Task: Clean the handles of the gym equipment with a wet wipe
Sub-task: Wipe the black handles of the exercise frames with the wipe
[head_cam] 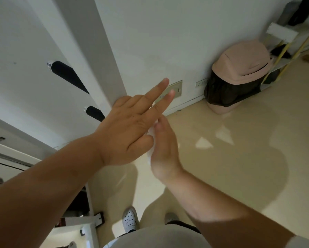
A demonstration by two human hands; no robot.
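Note:
A white wet wipe (pixel 151 138) shows as a thin strip pressed between my two hands at the centre of the view. My left hand (pixel 130 129) lies flat over it, fingers stretched toward the wall. My right hand (pixel 165 149) stands edge-on against the wipe from the right, and most of the wipe is hidden. Two black foam handles (pixel 68 76) (pixel 95 113) of the white gym machine stick out at the left, apart from both hands.
A pink swing-lid bin (pixel 239 76) with a black liner stands against the wall at the right, next to a white and yellow shelf rack (pixel 291 43). Wall sockets (pixel 175 90) sit low on the wall. The machine's white frame (pixel 89 228) reaches the glossy beige floor by my white shoes.

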